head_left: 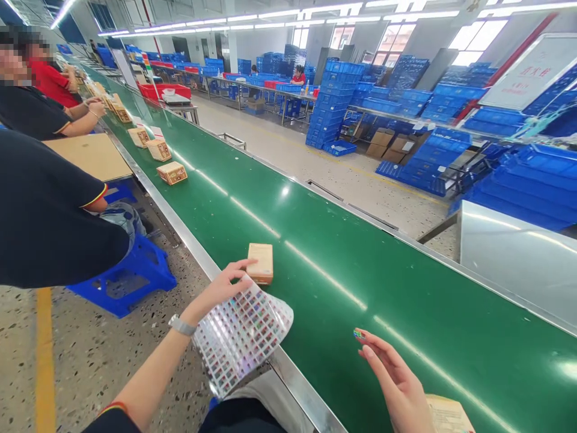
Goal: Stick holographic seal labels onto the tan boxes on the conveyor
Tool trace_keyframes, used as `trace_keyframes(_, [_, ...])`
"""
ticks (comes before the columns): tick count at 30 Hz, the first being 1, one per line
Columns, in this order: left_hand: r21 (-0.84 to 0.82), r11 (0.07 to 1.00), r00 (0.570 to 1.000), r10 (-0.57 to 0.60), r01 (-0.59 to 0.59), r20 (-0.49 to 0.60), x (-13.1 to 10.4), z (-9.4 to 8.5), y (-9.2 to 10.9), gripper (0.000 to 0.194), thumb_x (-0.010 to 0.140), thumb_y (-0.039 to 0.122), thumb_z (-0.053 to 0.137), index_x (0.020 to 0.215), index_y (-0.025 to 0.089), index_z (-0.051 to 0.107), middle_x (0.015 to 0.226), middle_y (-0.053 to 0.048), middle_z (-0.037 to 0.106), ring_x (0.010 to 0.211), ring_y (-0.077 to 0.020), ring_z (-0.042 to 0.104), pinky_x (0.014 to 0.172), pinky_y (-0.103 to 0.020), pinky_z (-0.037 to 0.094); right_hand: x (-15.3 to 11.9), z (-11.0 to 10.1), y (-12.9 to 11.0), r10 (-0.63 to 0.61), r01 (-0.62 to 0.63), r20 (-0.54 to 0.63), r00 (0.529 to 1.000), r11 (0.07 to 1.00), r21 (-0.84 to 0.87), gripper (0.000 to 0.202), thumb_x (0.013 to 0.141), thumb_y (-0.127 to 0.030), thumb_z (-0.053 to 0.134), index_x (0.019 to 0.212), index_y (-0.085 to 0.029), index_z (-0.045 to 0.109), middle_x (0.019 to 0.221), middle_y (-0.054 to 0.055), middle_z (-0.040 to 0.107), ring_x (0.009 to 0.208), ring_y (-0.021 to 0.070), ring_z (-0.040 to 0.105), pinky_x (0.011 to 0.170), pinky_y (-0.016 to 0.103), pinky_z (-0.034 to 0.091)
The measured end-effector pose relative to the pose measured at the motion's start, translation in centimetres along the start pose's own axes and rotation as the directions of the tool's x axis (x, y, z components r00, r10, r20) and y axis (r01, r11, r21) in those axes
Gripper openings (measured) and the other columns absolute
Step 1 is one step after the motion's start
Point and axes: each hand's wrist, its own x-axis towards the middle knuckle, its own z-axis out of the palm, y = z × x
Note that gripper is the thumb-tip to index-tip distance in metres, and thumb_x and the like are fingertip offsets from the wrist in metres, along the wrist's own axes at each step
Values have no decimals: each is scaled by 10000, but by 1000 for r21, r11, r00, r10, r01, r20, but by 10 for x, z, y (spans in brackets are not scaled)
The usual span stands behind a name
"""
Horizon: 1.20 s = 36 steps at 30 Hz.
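Note:
My left hand (225, 284) is closed on a curved, shiny sheet of small stickers (246, 331) that hangs over the belt's near edge. Its index finger reaches onto the top of a small tan box (260, 262) on the green conveyor belt (324, 264). Over the belt at the lower right, my right hand (396, 379) pinches a tiny colourful sticker (359, 334) at its fingertips. Another tan box (448, 415) lies beside and partly behind that hand, cut off by the frame's bottom edge.
Several boxes (172, 173) stand farther up the belt. On the left a person in a dark shirt (49, 210) sits on a blue stool (130, 273), with other people beyond. Stacked blue crates (336, 102) and a metal table (514, 264) are across the belt.

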Motion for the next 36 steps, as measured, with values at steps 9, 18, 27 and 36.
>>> trace_keyframes(9, [-107, 990, 943, 124, -95, 308, -25, 80, 33, 154, 805, 183, 667, 653, 208, 664, 1575, 10, 420, 1424, -283, 371, 1146, -460, 357, 33, 53, -28, -103, 87, 109, 989, 985, 149, 515, 623, -661, 794, 908, -233, 775, 1107, 95, 757, 1070, 307, 662, 924, 436, 540])
trace_keyframes(18, [-218, 975, 924, 129, -51, 359, -27, 93, 46, 216, 810, 170, 640, 600, 214, 613, 1530, 51, 472, 1361, -304, 408, 1078, -509, 398, 43, 79, -24, -91, 76, 120, 989, 989, 124, 501, 669, -657, 759, 829, -184, 723, 1108, 116, 748, 945, 285, 692, 768, 375, 577])
trace_keyframes(27, [-271, 962, 905, 147, -37, 399, -32, 107, 54, 179, 811, 205, 664, 634, 225, 658, 1502, 41, 514, 1354, -315, 411, 1040, -481, 439, 34, 70, -20, -97, 96, 18, 995, 994, 59, 484, 667, -659, 723, 769, -193, 641, 1170, 145, 709, 869, 268, 688, 667, 346, 561])
trace_keyframes(36, [-257, 966, 871, 160, -40, 464, -36, 118, 66, 196, 795, 160, 641, 608, 212, 619, 1524, 49, 486, 1360, -318, 396, 1039, -475, 440, 16, 63, -9, -163, 150, -139, 977, 984, -100, 400, 772, -594, 639, 850, -203, 608, 1163, 145, 696, 957, 279, 678, 810, 386, 531])
